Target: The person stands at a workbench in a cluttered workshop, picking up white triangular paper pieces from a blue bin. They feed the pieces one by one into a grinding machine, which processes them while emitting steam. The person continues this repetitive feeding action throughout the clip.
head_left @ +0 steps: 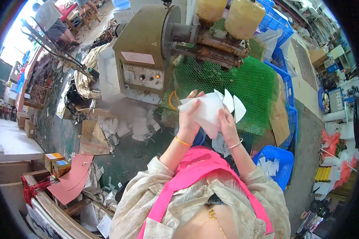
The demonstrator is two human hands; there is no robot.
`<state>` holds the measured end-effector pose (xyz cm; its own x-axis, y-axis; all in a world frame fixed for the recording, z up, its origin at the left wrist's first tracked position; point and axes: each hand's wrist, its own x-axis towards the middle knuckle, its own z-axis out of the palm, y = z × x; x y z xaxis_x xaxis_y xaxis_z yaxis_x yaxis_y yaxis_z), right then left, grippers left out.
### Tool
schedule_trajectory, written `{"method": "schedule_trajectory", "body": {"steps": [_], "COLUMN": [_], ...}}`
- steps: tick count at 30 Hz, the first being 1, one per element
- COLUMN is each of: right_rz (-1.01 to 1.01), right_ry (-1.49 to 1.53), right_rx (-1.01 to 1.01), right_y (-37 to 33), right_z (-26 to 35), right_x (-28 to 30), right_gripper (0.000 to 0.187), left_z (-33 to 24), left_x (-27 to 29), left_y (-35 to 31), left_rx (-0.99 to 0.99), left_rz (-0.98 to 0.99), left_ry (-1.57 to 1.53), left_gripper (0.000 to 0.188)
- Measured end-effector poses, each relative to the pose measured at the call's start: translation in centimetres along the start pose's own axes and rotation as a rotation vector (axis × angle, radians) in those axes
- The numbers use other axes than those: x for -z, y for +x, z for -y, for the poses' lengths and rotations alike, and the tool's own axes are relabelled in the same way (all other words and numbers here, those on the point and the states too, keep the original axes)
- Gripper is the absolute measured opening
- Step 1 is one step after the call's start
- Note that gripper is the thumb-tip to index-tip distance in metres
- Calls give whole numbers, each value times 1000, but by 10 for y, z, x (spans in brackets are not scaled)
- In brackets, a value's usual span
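Observation:
Several white, thin cut pieces are held in front of me, some fanned out like pointed petals to the right. My left hand is closed on the left side of the stack, its thumb lying across the top piece. At the right edge, the fingers of my right hand are closed around the pieces, below the fanned tips. Just beyond my hands lies a green mesh. Above it a grimy roller machine carries two yellowish plastic bottles; an orange light glows on its panel.
A blue basin with white pieces stands by my right elbow. Stacked blue crates line the mesh's right side. White scraps litter the floor below the machine. Pink sheets lie at lower left. Another person sits at the far left.

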<state>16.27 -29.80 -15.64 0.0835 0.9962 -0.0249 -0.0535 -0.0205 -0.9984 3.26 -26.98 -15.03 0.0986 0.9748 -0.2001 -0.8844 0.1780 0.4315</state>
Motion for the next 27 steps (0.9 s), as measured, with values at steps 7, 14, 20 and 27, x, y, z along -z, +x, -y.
{"method": "schedule_trajectory", "body": {"steps": [7,14,20,27], "right_rz": [-129,-290,-173,-61], "right_ry": [-146,-165,-196,-30], "right_rx": [12,95,-121,-155], "right_y": [10,27,31,59], "right_z": [9,-3,4,19], "right_x": [-18,-19,-2,18], "right_gripper": [20,21,23,28], "left_z": [-15,-22,-12,-8], "left_x": [-7,2,1,-19], "left_y": [18,36,56,73], "left_rx": [-12,5,-11,10], "left_rz": [-51,-100,-255,-252], "left_ry": [-36,116,134,170], "left_gripper": [44,34,20,24]}}
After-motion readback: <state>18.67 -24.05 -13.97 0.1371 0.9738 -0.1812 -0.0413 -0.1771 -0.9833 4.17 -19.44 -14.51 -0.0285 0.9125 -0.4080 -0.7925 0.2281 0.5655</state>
